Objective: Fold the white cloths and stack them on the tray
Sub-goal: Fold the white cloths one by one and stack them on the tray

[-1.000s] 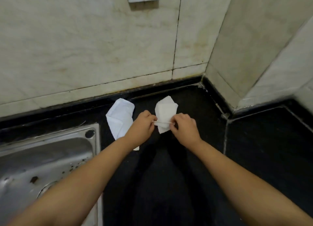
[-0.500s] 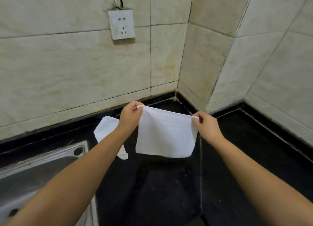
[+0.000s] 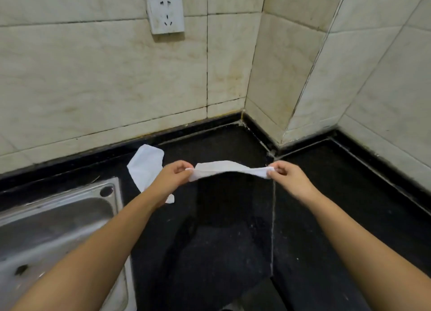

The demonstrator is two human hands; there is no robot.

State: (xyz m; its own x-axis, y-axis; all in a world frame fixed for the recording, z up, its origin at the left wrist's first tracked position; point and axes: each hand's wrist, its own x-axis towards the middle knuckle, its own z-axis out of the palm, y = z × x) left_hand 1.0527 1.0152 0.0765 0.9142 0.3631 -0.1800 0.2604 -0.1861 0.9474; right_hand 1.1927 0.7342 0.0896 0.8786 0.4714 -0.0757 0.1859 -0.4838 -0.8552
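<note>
Head view: a dark stone counter (image 3: 314, 217) in a tiled corner, seen from above, with both forearms reaching in from the bottom edge.
Held cloth: a white cloth (image 3: 224, 168) is stretched edge-on between the two hands, above the counter and to the right of the sink, its middle bowing up slightly.
Left hand: the left hand (image 3: 173, 176) pinches the left end of the held cloth between thumb and curled fingers.
Right hand: the right hand (image 3: 288, 176) pinches the right end in the same way, fingers curled round the bunched corner.
Second cloth: another white cloth (image 3: 145, 168) lies rumpled on the counter just beyond the sink's far right corner, near the back wall; the left wrist covers its lower part, and a small white tip shows below the wrist.
Sink: a steel sink (image 3: 58, 217) is set into the counter at the left, its right rim running under the left forearm; dark specks sit in the basin.
Wall socket: a white socket (image 3: 164, 10) is fixed to the tiled wall (image 3: 93, 77) above and to the right of the sink, high over the second cloth.
Corner: right of the sink the wall juts forward in a tiled pillar (image 3: 291, 77), and a black upstand runs along the foot of the tiles.
Seam: a pale joint line (image 3: 272, 217) crosses the counter to the right of the sink, under the right hand.
Tray: I cannot tell where it is from this view.
</note>
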